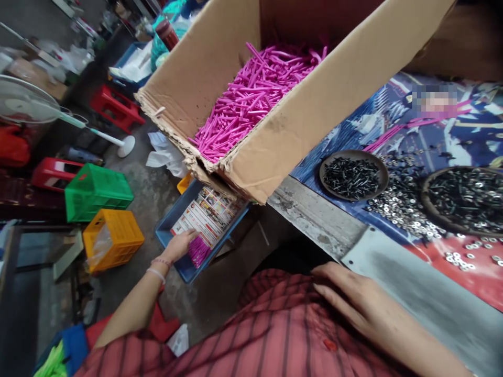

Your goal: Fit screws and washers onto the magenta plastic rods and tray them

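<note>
My left hand [183,245] reaches down into a blue plastic tray [165,230] on my left. Its fingers look stretched out beside a bundle of thin pink sticks [199,252], and nothing shows in them. Printed paper [212,217] lines the tray, partly under the bundle. On my lap, against the striped red shirt [283,314], rests my right hand [349,293], fingers extended and holding nothing. In front of me a large open cardboard box [310,115] holds a heap of loose pink sticks [255,99].
At right, a round dish [387,173] of small black pieces and a larger dish [426,196] stand among scattered metal rings [456,260] on the table. A metal edge [318,220] fronts it. Left on the floor are green [98,193] and yellow crates [118,238], a red stool [116,107], a fan [27,99].
</note>
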The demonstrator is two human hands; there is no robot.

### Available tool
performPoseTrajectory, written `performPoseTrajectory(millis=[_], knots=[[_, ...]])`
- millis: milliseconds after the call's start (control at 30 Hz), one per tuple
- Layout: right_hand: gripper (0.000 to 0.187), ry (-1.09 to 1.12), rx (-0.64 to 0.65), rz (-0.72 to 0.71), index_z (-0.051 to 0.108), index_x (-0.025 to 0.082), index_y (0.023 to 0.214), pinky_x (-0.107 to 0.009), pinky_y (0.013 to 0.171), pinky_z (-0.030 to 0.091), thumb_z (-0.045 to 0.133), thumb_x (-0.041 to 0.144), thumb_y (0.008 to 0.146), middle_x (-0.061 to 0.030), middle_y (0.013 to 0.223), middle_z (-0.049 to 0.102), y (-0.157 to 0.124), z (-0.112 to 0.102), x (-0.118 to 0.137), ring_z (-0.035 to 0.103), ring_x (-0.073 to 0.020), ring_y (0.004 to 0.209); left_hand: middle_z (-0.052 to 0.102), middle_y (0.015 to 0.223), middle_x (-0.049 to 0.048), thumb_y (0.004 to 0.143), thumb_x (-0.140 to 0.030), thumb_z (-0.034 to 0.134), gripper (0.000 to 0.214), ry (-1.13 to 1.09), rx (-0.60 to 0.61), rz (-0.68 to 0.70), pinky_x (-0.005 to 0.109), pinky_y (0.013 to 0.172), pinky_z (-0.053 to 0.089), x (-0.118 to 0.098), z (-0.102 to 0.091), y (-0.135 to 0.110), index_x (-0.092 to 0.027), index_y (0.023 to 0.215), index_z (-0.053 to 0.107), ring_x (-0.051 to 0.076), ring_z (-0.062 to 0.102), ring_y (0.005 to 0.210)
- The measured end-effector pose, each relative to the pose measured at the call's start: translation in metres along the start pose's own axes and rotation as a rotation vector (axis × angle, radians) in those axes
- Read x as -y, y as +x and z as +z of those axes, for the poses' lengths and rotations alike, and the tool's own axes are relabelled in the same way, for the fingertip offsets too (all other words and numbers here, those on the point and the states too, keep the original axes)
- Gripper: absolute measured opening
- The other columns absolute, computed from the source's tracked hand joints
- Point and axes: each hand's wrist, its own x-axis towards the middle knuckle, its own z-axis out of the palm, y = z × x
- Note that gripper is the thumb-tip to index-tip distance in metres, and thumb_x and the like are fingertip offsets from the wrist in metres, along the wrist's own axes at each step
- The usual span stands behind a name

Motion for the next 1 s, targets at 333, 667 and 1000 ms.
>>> performPoseTrajectory(millis=[333, 667, 1000], knots=[[0.028, -0.01, 0.027, 0.004, 0.063, 0.026, 0.111, -0.032, 0.076, 0.056, 0.04, 0.041, 0.107, -0.0038, 0.099, 0.074, 0.007, 0.005, 0.006, 0.073, -0.0197, 0.086, 0.06, 0.139, 0.0114, 0.098, -0.032, 0.064, 0.033, 0.002, 0.146, -0.026, 0.051, 0.101, 0.053, 0.011, 0.007, 0.002, -0.019, 0.129, 0.063, 0.027, 0.062, 0.121], [0.029, -0.016, 0.056, 0.027, 0.062, 0.025, 0.114, -0.033, 0.078, 0.054, 0.039, 0.042, 0.108, -0.0043, 0.101, 0.072, 0.008, 0.006, 0.007, 0.072, -0.0201, 0.088, 0.063, 0.131, 0.0107, 0.098, -0.034, 0.064, 0.033, -0.04, 0.143, -0.251, 0.047, 0.095, 0.057, 0.019, 0.01, -0.013, -0.019, 0.127, 0.062, 0.025, 0.065, 0.113], [0.021, 0.02, -0.015, 0.026, 0.065, 0.025, 0.111, -0.032, 0.08, 0.052, 0.046, 0.032, 0.107, -0.0035, 0.101, 0.072, -0.001, -0.009, 0.019, 0.07, -0.0189, 0.088, 0.08, 0.101, 0.0088, 0.089, -0.027, 0.061, 0.018, -0.08, 0.149, -0.202, 0.04, 0.093, 0.058, -0.027, -0.034, -0.015, -0.023, 0.095, 0.077, 0.031, 0.075, 0.102]])
